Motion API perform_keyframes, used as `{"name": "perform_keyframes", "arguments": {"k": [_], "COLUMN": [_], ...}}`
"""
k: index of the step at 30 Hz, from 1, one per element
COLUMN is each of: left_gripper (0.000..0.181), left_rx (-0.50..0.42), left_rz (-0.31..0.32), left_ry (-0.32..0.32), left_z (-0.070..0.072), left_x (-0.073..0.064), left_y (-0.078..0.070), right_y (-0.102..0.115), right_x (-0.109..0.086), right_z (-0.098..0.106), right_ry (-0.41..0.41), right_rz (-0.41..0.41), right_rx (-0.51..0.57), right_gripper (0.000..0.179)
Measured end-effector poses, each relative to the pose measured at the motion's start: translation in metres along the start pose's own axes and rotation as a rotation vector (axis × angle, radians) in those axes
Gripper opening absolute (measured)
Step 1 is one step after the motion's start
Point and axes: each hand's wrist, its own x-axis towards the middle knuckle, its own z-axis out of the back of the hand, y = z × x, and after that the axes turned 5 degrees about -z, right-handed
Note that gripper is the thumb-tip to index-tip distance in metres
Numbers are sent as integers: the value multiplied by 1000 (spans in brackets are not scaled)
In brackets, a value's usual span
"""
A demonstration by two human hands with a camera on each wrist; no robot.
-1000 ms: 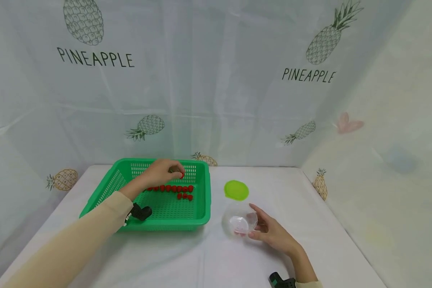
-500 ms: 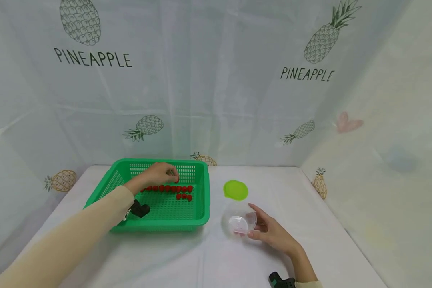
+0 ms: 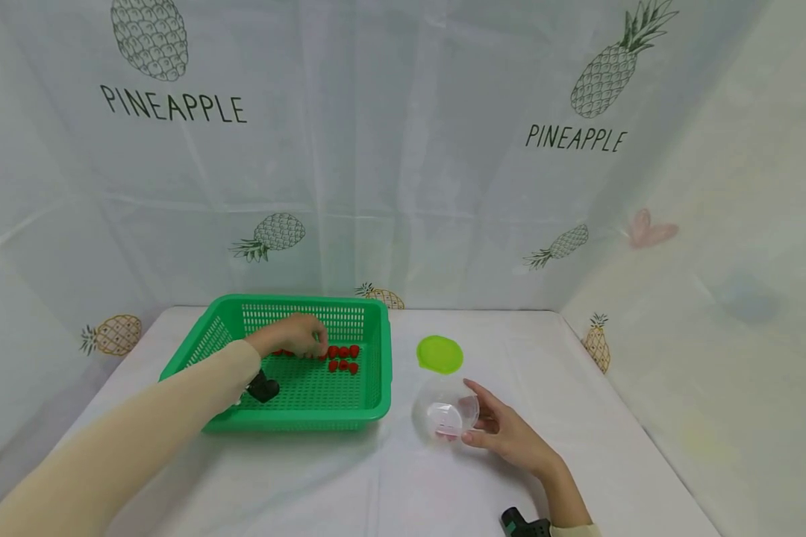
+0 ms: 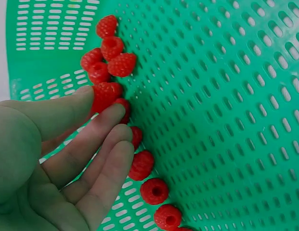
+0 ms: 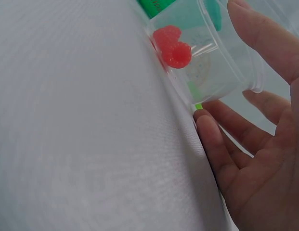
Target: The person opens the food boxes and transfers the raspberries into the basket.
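Observation:
My left hand [image 3: 300, 335] is down in the green basket [image 3: 380, 358], over a row of red raspberries [image 4: 154, 191]. Its thumb and forefinger pinch one raspberry [image 4: 105, 96] at the row; the other fingers lie close by, partly covering several more. To the right of the basket, my right hand [image 3: 510, 438] holds a clear plastic cup [image 3: 436, 399] by its side, thumb and fingers around the rim. The cup stands on the table with raspberries [image 5: 176, 54] at its bottom; the right wrist view shows two.
A light green lid [image 3: 439, 354] lies behind the cup. The table [image 3: 430, 492] has a white cloth. Behind it hangs a pale curtain [image 3: 403, 186] printed with pineapples. The basket has raised, slotted walls. A short second row of raspberries [image 3: 343, 366] lies nearer me.
My left hand, pinching a raspberry, has moved slightly left and down from above the basket's back part to the raspberry row. The right hand and the cup have stayed put.

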Motion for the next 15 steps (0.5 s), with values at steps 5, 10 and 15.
{"name": "perform_keyframes", "arguments": {"k": [5, 10, 15], "left_gripper": [14, 14, 14], "left_rx": [-15, 7, 56], "left_rz": [14, 39, 53], "left_ry": [14, 33, 44], "left_z": [-2, -5, -9], "left_x": [1, 2, 6], "left_y": [0, -2, -3], "right_y": [0, 1, 2], "right_x": [0, 0, 0], "right_z": [-1, -1, 0], "right_ry": [-1, -3, -13], "right_rz": [-6, -10, -12], "right_rx": [1, -6, -14], "right_gripper": [96, 96, 96]}}
